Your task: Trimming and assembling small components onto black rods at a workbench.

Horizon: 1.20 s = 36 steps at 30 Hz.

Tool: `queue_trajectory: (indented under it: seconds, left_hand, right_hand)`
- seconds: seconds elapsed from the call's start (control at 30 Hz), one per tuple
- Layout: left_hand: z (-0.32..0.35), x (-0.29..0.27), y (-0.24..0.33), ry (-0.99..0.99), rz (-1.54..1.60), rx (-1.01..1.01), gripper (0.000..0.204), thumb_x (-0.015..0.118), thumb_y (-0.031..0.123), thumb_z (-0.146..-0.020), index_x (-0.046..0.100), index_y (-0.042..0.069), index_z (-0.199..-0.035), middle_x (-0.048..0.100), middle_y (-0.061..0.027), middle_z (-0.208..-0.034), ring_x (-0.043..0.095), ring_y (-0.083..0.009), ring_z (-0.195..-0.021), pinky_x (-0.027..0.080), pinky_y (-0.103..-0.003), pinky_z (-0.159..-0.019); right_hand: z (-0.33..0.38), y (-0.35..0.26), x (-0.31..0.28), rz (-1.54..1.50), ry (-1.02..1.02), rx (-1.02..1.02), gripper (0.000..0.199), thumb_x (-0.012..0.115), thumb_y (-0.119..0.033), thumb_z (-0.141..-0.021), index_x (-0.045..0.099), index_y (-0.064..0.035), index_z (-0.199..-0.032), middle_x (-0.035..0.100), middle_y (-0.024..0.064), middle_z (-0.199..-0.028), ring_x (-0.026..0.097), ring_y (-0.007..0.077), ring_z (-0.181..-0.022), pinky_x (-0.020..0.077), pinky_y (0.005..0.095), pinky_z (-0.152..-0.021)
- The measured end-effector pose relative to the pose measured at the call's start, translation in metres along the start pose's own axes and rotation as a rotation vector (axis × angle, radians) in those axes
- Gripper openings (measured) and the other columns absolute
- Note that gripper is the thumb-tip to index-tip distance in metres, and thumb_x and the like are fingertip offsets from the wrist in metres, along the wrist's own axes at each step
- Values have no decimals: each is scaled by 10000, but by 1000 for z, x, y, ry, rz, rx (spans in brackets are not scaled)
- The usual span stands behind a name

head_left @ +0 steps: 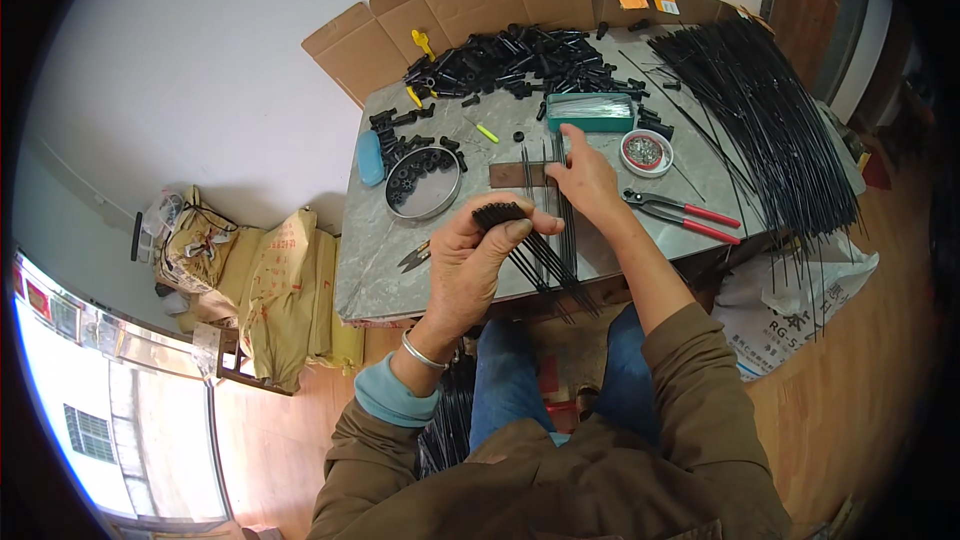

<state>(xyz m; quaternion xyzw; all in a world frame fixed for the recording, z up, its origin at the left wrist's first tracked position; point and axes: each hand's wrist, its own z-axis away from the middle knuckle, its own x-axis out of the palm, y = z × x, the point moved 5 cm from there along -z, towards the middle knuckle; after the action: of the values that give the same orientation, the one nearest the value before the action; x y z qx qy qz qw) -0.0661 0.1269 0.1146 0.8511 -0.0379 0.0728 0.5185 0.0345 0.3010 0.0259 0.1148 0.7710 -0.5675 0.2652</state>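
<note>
My left hand [468,265] is closed round a bundle of thin black rods [497,211]. Their dark ends stick out above my fingers, and the lengths slant down to the right past the table's near edge. My right hand [588,185] has its thumb and forefinger apart, with nothing visible between them. Its forefinger reaches the front of a teal box [590,124] filled with thin silvery wires. Beneath this hand more black rods [567,235] lie on the table, across a flat brown block [512,175]. The remaining fingers of my right hand are partly hidden.
On the grey table [385,255] stand a round tray [425,208] of black rings and a white tub [647,153] of small metal parts. Red-handled pincers [685,215] lie at right. Black tubular fittings [520,58] fill the back; long black rods [770,120] overhang the right edge.
</note>
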Motion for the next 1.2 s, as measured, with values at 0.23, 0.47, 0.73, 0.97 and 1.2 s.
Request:
queue_trajectory:
  seconds: [0.23, 0.47, 0.73, 0.97, 1.2]
  left_hand:
    - [-4, 13, 0, -43, -65, -26, 196, 557, 9, -909, 568, -12, -1104, 670, -132, -944, 654, -237, -923, 511, -359, -868]
    - [-6, 17, -4, -83, -197, 8, 238, 542, -58, -896, 568, -29, -1131, 671, -126, -984, 643, -194, -953, 508, -300, -876]
    - [-14, 11, -4, -59, -151, 19, 217, 556, 14, -914, 589, -11, -1126, 695, -90, -964, 648, -130, -935, 513, -262, -830]
    - [-20, 8, -5, -48, -170, -11, 199, 553, 42, -920, 595, -6, -1109, 696, -80, -937, 638, -106, -905, 507, -252, -815]
    - [-19, 7, -10, -24, -152, -38, 188, 562, 70, -923, 598, -4, -1092, 691, -70, -938, 633, -105, -892, 503, -253, -808]
  right_hand:
    - [12, -43, 0, 382, 258, -477, 528, 680, -317, -750, 521, -101, -1205, 478, 125, -1266, 445, 336, -1179, 384, 510, -937]
    - [1, -20, 39, 493, 189, -707, 344, 631, -265, -760, 600, -110, -1066, 483, 106, -1234, 391, 326, -1224, 282, 579, -995]
    - [-113, 39, -26, 564, 193, -292, 100, 665, -207, -765, 669, -113, -798, 643, 97, -881, 628, 305, -829, 490, 440, -729]
    - [-136, 40, -20, 781, -2, -288, 109, 681, -218, -762, 682, -118, -806, 659, 101, -916, 636, 313, -885, 497, 432, -779]
    - [-128, 35, -23, 811, -88, -269, 110, 656, -213, -778, 673, -108, -804, 646, 105, -900, 632, 297, -881, 497, 429, -766]
